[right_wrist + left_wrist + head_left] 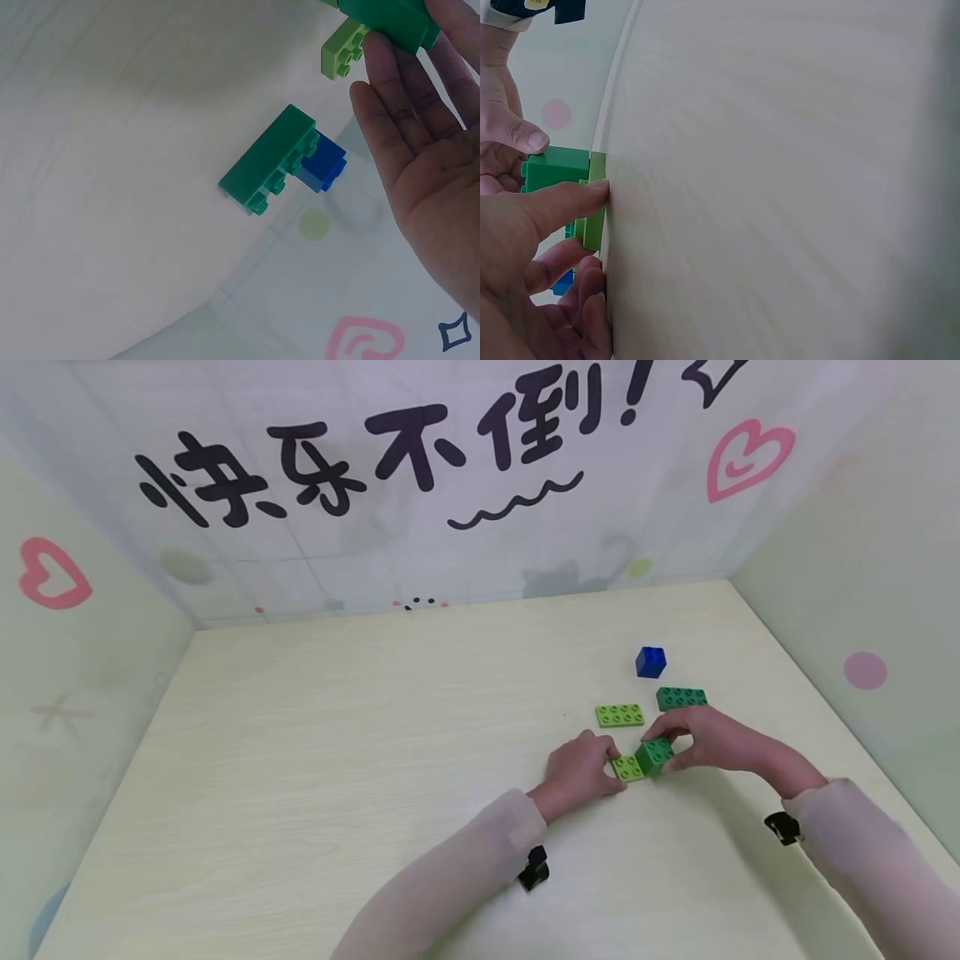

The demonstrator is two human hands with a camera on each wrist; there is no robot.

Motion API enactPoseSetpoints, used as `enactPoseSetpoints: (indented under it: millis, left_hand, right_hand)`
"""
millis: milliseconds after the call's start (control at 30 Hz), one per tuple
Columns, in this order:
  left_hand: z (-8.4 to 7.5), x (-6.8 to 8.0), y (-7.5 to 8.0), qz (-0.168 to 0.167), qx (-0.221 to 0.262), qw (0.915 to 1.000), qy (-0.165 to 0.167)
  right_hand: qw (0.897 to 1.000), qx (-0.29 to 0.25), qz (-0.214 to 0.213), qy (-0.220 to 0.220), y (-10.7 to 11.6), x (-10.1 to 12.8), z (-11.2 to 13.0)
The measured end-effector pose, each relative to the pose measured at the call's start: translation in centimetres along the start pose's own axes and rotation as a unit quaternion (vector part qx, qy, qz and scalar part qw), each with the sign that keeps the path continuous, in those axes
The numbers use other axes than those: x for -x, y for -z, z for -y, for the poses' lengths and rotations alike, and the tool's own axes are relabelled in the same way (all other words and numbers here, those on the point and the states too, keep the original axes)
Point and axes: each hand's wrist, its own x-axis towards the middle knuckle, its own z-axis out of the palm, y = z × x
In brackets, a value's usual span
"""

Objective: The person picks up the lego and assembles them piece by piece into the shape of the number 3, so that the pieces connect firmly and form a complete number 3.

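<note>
My left hand [577, 772] pinches a flat lime-green toy brick [627, 768] between thumb and finger, low at the table surface. A taller green brick [656, 756] stands at the right end of that flat brick, and my right hand [705, 739] grips it by its sides. In the left wrist view the green brick [559, 166] meets the studded side of the lime-green brick [594, 217]; whether they are pressed fully together I cannot tell. The right wrist view shows part of the green brick [390, 22] between the fingers.
Behind the hands lie a second flat lime-green brick [620, 716], a long dark green brick [678, 697] and a small blue brick [651, 662]. The pale wooden table [337, 760] is bounded by printed walls at the back and both sides.
</note>
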Motion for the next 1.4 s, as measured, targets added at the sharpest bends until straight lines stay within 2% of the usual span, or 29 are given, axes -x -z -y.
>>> enactPoseSetpoints:
  millis: [267, 533, 833, 1167, 1400]
  left_hand:
    - [-0.1, -0.1, -0.2, 0.008, 0.0, 1.0, 0.004]
    - [0.0, -0.1, -0.2, 0.008, 0.004, 0.9999, 0.007]
    - [0.1, -0.1, -0.2, 0.007, 0.005, 0.9999, 0.014]
    - [0.2, 0.1, 0.0, 0.004, 0.01, 0.9999, 0.013]
    - [0.0, 0.3, 0.1, 0.002, 0.002, 0.9999, 0.011]
  right_hand:
    - [1.0, -0.017, 0.009, 0.013, 0.0, 0.3, -0.6]
    - [0.999, -0.031, 0.007, 0.01, 1.5, 0.1, -0.3]
    - [0.998, -0.036, -0.017, -0.043, 3.4, -0.3, -2.0]
    - [0.997, -0.028, -0.045, -0.063, 4.8, -0.4, -4.2]
    - [0.991, -0.001, -0.091, -0.093, 5.3, -0.4, -5.4]
